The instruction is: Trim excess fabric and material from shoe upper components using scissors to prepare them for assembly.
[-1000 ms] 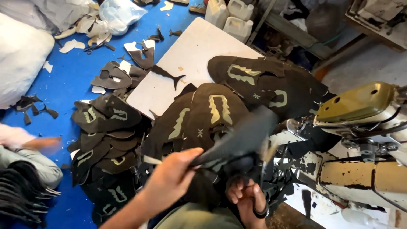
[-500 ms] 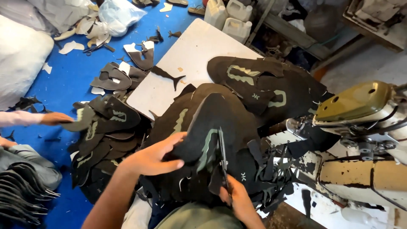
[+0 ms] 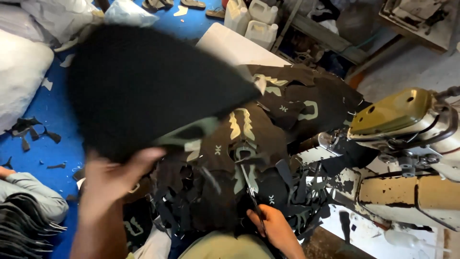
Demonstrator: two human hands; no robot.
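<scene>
Near the lower left of the head view, my left hand is closed on the edge of a large black cut piece, lifted and blurred, which hides much of the blue floor behind it; at bottom centre, my right hand grips a pair of scissors, whose blades point up and away from me over the heap, and I cannot tell whether the blades are parted. Between the two hands, which stay well apart, lies a pile of dark cut pieces with pale printed shapes, fringed by tangled black offcut strips. Just beyond the pile sits a white board, partly covered by more dark pieces. To the right stands a sewing machine with an olive-yellow top and worn cream body. White plastic jugs stand at top centre, near a white sack at far left. Another person's sleeve and arm rest at the left edge beside a stack of black pieces
</scene>
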